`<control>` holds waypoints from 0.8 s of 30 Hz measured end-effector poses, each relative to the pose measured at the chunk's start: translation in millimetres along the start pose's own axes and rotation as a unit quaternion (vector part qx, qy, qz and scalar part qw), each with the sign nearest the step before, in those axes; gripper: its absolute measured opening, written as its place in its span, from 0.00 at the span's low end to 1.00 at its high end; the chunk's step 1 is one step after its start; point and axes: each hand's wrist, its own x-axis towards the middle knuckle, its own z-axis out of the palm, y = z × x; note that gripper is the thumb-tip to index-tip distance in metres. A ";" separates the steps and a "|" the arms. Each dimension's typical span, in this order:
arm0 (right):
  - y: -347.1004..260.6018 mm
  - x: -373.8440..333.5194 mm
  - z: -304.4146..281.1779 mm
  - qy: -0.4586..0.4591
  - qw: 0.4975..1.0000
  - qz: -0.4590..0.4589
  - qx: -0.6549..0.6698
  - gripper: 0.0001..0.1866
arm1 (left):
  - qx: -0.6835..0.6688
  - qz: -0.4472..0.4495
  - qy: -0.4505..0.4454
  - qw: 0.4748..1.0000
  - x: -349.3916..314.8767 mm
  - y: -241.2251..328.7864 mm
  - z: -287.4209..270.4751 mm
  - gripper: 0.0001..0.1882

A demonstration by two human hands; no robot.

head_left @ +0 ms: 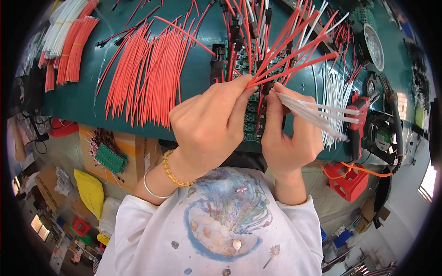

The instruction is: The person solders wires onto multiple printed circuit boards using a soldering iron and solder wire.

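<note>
White printed shirt (221, 230) lies nearest; left hand (209, 122) pinches red wires (322, 59), right hand (292, 142) pinches white wires (307, 110) (their tips fanning rightward); between and beyond both, about equally near each, green circuit boards (250, 122) stretch lengthwise away from the shirt.

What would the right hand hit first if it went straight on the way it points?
Probably the red wires fanning out from the left hand, just ahead of the right hand in this view; depth is unclear, so it might pass under them.
</note>
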 end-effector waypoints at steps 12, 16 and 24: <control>-3.4 1.7 -3.1 -0.004 0.999 -0.024 -0.048 0.08 | -0.142 -0.125 0.012 0.982 -3.2 4.9 -8.4 0.07; -3.2 1.8 -2.0 -0.005 0.997 -0.035 -0.064 0.09 | -0.156 -0.073 0.006 0.985 1.1 2.7 -17.1 0.07; -3.1 4.9 -2.5 -0.026 0.999 -0.015 -0.045 0.11 | -0.090 -0.096 -0.053 0.990 -0.6 10.1 -34.2 0.08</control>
